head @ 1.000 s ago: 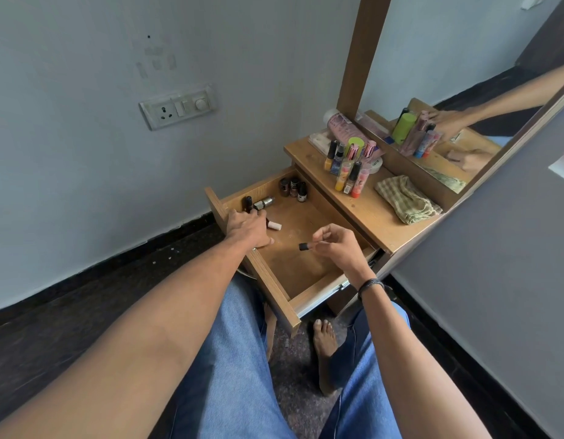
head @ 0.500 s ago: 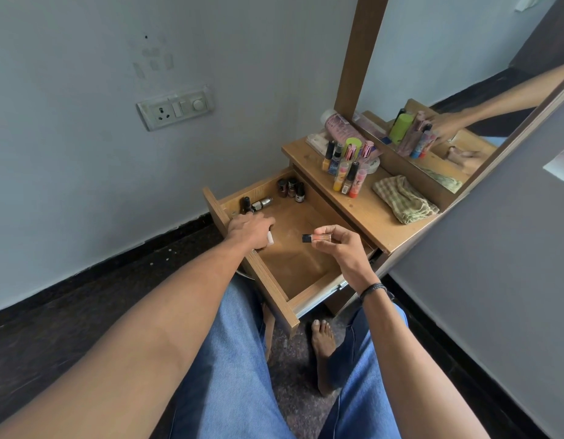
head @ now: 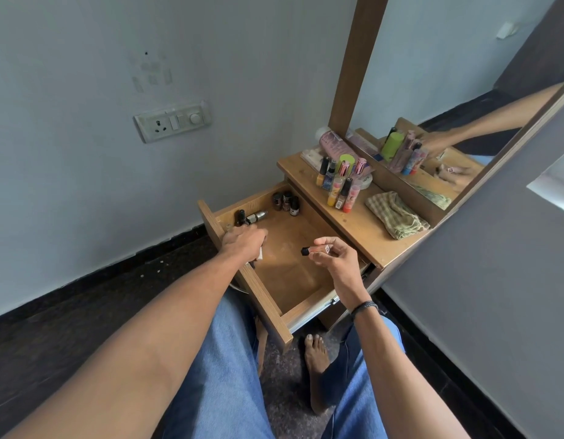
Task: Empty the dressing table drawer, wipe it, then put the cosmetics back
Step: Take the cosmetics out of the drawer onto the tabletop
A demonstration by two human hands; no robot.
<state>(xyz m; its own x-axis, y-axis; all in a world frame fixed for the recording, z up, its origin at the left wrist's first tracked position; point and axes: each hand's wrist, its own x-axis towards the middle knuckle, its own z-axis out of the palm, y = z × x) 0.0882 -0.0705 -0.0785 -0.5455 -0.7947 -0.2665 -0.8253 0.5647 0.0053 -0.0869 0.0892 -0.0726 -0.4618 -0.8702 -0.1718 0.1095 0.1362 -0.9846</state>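
The wooden drawer (head: 293,280) stands pulled open below the dressing table top (head: 353,223). My right hand (head: 333,256) pinches a small cosmetic tube with a black cap (head: 315,250) above the drawer's middle. My left hand (head: 244,243) is inside the drawer at its left side, fingers curled round a small white-capped item (head: 260,255). A dark bottle and a silver bottle (head: 252,217) lie in the far left corner. Three small dark bottles (head: 285,201) stand at the drawer's back. Several cosmetics (head: 340,182) stand on the table top.
A checked cloth (head: 396,215) lies crumpled on the table top to the right. The mirror (head: 448,99) rises behind it. A switch plate (head: 172,122) is on the left wall. My legs in jeans and bare feet (head: 317,359) are under the drawer.
My right hand has lifted the black-capped tube and turned it level. My left hand has closed over the white-capped item on the drawer floor.
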